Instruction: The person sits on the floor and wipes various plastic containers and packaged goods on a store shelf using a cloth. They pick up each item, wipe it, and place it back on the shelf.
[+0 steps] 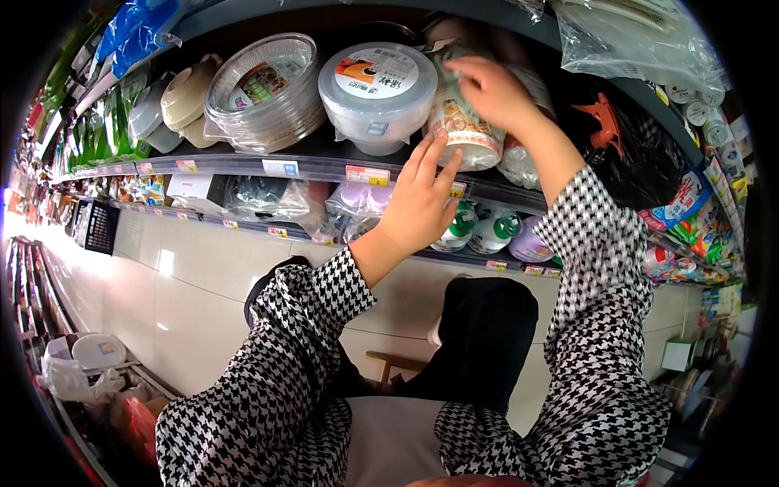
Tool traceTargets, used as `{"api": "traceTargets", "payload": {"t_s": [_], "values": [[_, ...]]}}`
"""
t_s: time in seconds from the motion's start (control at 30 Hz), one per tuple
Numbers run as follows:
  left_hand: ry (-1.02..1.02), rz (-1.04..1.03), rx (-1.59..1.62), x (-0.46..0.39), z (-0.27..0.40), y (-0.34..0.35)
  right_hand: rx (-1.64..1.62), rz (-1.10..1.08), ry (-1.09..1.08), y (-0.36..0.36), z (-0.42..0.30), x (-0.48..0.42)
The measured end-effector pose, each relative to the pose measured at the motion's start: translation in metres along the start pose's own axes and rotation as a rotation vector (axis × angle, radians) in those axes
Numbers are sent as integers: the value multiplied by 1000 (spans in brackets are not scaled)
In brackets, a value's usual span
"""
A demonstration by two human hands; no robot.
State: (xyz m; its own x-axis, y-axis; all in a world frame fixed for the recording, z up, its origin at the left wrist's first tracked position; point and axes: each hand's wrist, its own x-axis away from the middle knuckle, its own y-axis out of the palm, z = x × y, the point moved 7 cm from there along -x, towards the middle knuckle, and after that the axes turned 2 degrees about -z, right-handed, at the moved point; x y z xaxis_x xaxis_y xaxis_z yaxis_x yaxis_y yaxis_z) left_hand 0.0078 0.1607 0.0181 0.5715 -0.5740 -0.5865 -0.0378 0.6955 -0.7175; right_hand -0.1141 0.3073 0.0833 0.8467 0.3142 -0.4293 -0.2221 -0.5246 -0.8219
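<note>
A stack of printed paper cups [468,131] in clear wrap lies on the upper shelf, its round base facing me. The fingertips of my left hand [420,195] rest against the lower left side of the stack, fingers stretched out. Over its upper right side reaches my right hand [496,97], slightly blurred, fingers apart and pointing left; whether it presses on the wrap is unclear. Just left of the stack stand lidded clear plastic bowls [377,91] with a round label. Another wrapped stack of cups [520,161] is partly hidden behind my right wrist.
Foil trays [265,91] and beige bowls [192,94] fill the shelf leftward. An orange spray head [602,125] and black plastic bag [651,158] are at right. Below sit green-capped bottles [505,225]. A wooden stool [389,362] is under me; a black basket [96,226] stands left.
</note>
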Motion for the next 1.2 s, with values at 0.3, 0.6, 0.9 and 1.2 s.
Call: {"api": "traceTargets", "payload": {"t_s": [0.3, 0.6, 0.9, 1.2], "values": [[-18, 57, 96, 10, -1, -6, 285, -35, -262, 1, -104, 94], [-147, 70, 134, 35, -4, -2, 361, 89, -419, 20, -115, 127], [-194, 115, 202, 39, -1, -5, 261, 668, -11, -51, -101, 181], [-393, 113, 683, 25, -26, 22, 138, 691, -162, 9, -116, 154]]}}
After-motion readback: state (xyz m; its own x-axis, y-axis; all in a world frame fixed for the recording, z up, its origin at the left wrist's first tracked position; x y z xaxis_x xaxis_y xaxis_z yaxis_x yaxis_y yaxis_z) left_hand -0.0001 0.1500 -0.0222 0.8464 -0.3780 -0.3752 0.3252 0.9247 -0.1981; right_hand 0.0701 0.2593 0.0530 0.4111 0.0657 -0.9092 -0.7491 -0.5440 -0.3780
